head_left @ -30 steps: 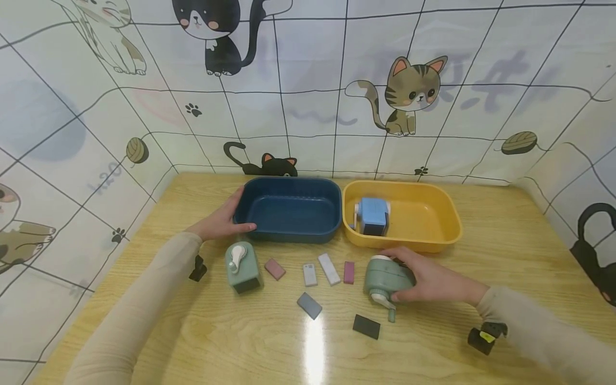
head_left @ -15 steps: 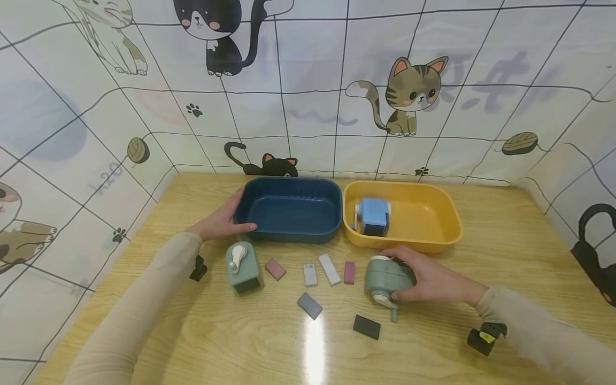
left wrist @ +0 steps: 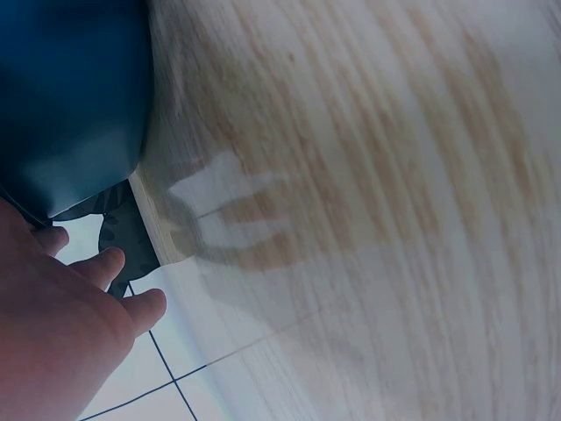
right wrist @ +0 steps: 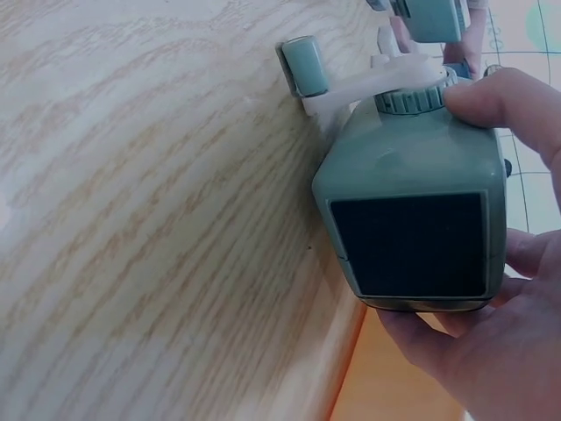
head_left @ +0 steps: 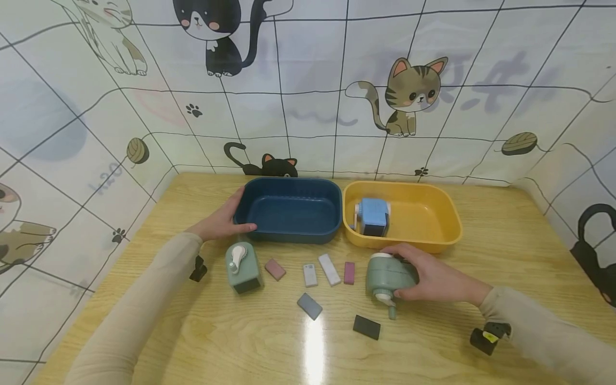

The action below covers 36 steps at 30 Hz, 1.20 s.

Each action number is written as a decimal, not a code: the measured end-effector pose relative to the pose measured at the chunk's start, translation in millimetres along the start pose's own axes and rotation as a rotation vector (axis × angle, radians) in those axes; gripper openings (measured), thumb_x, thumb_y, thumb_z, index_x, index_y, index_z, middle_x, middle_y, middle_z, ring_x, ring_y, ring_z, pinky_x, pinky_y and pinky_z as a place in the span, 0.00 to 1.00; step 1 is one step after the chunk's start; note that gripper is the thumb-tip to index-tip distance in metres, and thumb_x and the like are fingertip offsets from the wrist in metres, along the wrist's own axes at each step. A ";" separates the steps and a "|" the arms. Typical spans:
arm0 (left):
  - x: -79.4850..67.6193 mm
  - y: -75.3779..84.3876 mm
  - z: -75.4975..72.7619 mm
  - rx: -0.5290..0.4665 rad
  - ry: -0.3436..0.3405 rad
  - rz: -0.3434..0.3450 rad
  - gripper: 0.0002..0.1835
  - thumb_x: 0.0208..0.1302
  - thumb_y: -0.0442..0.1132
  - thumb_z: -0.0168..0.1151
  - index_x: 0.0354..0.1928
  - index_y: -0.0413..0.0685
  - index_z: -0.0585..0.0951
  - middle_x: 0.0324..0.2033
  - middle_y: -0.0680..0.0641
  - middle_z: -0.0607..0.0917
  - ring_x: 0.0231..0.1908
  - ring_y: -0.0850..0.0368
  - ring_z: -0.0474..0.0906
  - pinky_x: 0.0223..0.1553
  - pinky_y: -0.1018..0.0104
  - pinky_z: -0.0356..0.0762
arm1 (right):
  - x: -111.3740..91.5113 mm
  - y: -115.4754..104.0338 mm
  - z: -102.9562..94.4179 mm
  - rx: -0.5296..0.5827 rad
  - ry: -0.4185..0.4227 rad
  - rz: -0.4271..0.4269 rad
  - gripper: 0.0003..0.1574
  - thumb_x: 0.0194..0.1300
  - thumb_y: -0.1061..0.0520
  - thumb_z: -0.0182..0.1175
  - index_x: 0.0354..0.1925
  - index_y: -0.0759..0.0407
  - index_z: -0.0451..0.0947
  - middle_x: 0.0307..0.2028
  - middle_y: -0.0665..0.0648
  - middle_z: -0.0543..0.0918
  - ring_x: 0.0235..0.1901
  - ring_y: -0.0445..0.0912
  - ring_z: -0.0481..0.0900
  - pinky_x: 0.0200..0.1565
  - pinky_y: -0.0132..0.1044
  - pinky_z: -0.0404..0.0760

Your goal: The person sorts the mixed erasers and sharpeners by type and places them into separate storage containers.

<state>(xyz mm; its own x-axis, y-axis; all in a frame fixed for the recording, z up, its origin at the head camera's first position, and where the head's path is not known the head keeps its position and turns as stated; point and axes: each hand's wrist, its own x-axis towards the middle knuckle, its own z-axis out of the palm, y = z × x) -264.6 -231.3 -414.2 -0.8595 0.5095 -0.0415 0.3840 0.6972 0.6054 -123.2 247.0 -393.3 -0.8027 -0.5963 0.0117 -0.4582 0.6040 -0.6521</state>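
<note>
My right hand grips a green crank pencil sharpener, thumb by the crank end and fingers round the opposite side. The sharpener lies tilted, its white crank arm and green knob toward me in the head view; a dark panel faces the right wrist camera. My left hand rests at the left end of the navy blue bin, thumb along the front and fingers spread toward the back. In the left wrist view its fingers extend beside the bin wall. Another green sharpener stands below the left hand.
A yellow bin adjoins the blue one and holds a blue crank sharpener. Several small flat blocks lie between the green sharpeners, among them a white one, a magenta one and a black one.
My right hand and the green sharpener have shifted slightly to the right, and the sharpener's crank knob sits a little higher in view. The left hand stays in place.
</note>
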 end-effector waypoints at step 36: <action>-3.1 -1.5 1.0 -0.012 -0.036 -0.085 0.59 0.61 0.59 0.63 0.75 0.56 0.28 0.73 0.33 0.45 0.64 0.28 0.58 0.64 0.40 0.55 | -0.7 0.9 -6.0 -0.003 0.049 -0.004 0.46 0.48 0.51 0.77 0.63 0.52 0.67 0.53 0.50 0.75 0.45 0.45 0.74 0.43 0.40 0.77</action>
<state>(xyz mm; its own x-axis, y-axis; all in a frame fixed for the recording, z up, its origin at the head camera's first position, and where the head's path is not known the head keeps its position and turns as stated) -262.1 -233.5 -415.8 -0.8760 0.4665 -0.1221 0.3055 0.7328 0.6080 -125.3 251.2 -389.4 -0.8185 -0.5722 0.0514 -0.4624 0.6031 -0.6500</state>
